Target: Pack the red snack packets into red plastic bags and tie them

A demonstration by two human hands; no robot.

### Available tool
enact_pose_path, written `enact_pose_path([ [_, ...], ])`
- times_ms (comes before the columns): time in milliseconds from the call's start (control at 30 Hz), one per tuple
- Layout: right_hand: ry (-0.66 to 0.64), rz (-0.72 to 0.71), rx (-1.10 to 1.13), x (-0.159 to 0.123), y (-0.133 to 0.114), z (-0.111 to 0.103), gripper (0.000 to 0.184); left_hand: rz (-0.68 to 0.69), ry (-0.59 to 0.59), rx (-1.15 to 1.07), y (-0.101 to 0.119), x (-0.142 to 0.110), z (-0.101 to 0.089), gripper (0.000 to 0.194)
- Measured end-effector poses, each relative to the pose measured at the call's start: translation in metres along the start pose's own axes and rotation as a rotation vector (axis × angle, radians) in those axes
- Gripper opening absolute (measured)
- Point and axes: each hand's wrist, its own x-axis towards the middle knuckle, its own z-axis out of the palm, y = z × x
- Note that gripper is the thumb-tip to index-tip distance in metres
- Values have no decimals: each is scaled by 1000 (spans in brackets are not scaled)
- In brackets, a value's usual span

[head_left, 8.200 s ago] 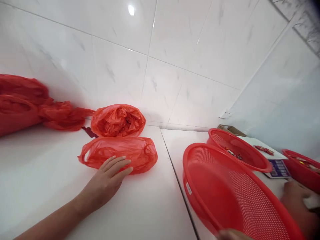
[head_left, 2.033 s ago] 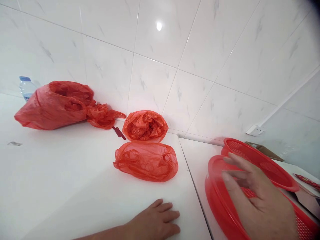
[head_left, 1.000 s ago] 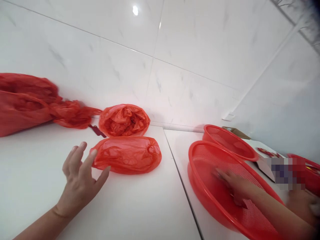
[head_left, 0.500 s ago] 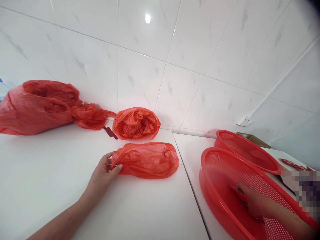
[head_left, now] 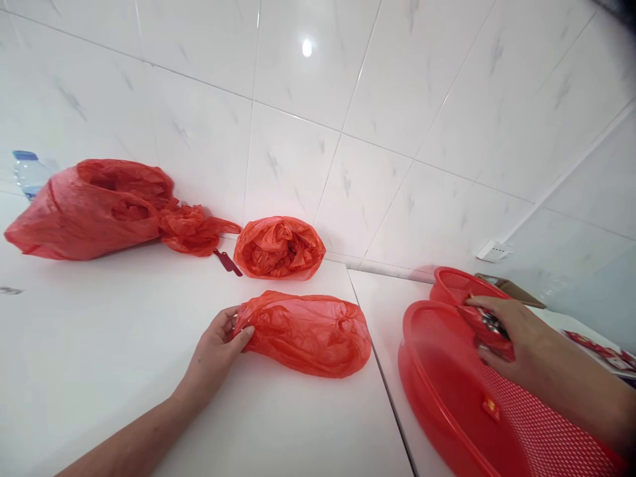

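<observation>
My left hand pinches the left edge of a red plastic bag lying on the white table, with thumb and fingers closed on the film. My right hand is over the near red mesh basket, closed around several small red packets with black and white markings; the fingers partly hide them. On the floor of that basket lies one small red packet with a yellow mark. Behind it a second red basket is partly covered by my hand.
Against the tiled wall sit a bunched red bag, a large filled red bag and a crumpled one. A dark red tool, a water bottle, a cardboard box and red packets on a white surface also show.
My left hand went from open to gripping the bag's edge and has shifted the bag slightly. My right hand reached into the basket and rose with packets in it.
</observation>
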Motion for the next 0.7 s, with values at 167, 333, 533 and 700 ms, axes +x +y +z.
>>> enact_pose_path([
  [167,-197,-330,135,-22,-103,14,46,-23,-34,-2,2,-3,0,50],
  [333,-318,-543,162,-23,-174,70,60,-6,-58,-12,3,-4,-2,51],
  [533,-195,-540,-3,-16,-190,125,68,-4,-79,62,-1,2,-9,49],
  [700,-175,-410,160,-32,-173,139,51,-29,-87,110,-7,6,-10,46],
])
